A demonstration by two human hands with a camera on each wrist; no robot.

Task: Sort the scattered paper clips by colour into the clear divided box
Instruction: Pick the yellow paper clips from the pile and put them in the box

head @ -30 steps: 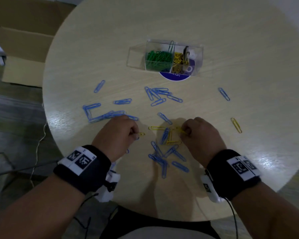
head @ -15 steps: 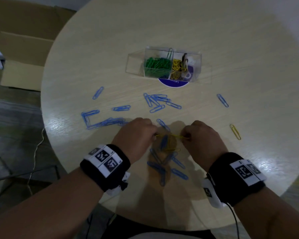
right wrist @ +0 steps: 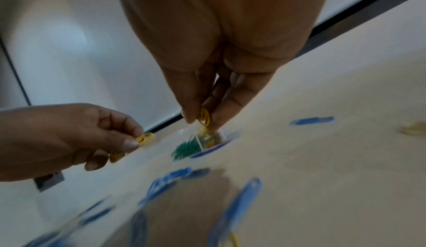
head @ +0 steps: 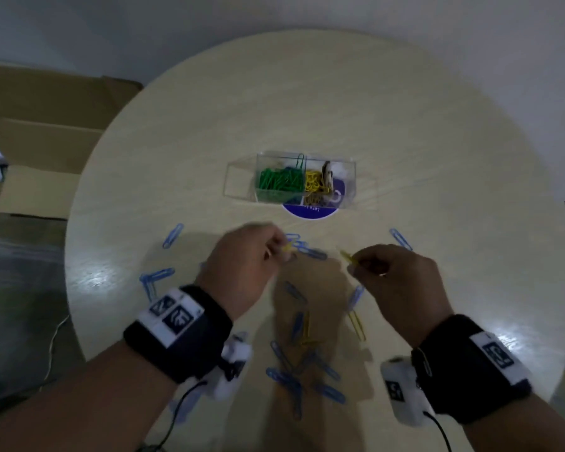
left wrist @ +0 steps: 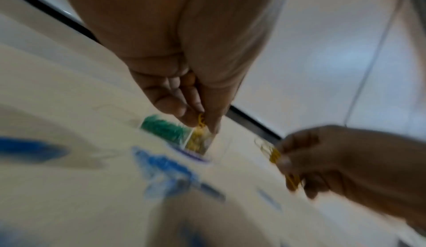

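Observation:
The clear divided box (head: pixel 238 177) stands mid-table, with green clips (head: pixel 279 183) in one compartment and yellow clips (head: pixel 313 187) in the one to their right; its left compartment shows nothing inside. My left hand (head: pixel 276 252) pinches a yellow paper clip (head: pixel 286 247) above the table, just short of the box. My right hand (head: pixel 356 264) pinches yellow clips (head: pixel 347 256) too, seen as yellow clips (right wrist: pixel 204 118) between thumb and fingers in the right wrist view. Blue paper clips (head: pixel 310 252) lie under and around both hands.
More blue clips (head: pixel 304 370) and two yellow clips (head: pixel 356 324) lie near the table's front edge. Single blue clips lie at the left (head: pixel 173 235) and right (head: pixel 401 239). A purple round sticker (head: pixel 310 211) shows under the box. A cardboard box (head: pixel 43 148) sits on the floor at left.
Both hands have lifted off the table with yellow clips and moved forward toward the box. The head view has tilted up.

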